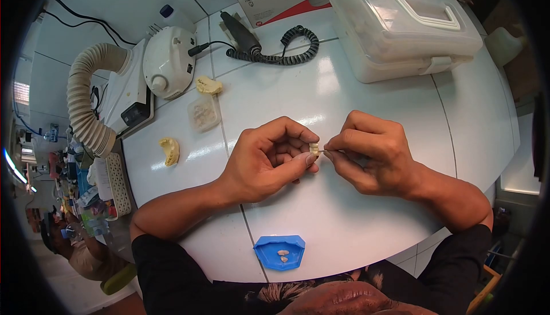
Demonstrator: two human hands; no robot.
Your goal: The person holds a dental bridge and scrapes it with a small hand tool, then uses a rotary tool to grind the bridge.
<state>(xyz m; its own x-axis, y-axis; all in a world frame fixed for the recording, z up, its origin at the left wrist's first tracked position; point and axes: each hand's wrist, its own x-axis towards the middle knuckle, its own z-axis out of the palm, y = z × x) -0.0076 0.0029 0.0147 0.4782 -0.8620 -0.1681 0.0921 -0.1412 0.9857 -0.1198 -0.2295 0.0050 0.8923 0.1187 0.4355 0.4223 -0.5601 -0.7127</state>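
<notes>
Pinching smooth ivory tooth-like piece point(313, 149) — thin tool point(322, 151), bare hands point(275, 157)

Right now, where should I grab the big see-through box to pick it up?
I'd grip the handle on top of the box, bringing the hand down from above and curling the fingers round its bar. The box sits lid up, and the handle is a long loop that looks made for fingers. I can't tell whether the latch is fastened, so check first.

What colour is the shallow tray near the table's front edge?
Blue tray, clearest in the head view.
</notes>
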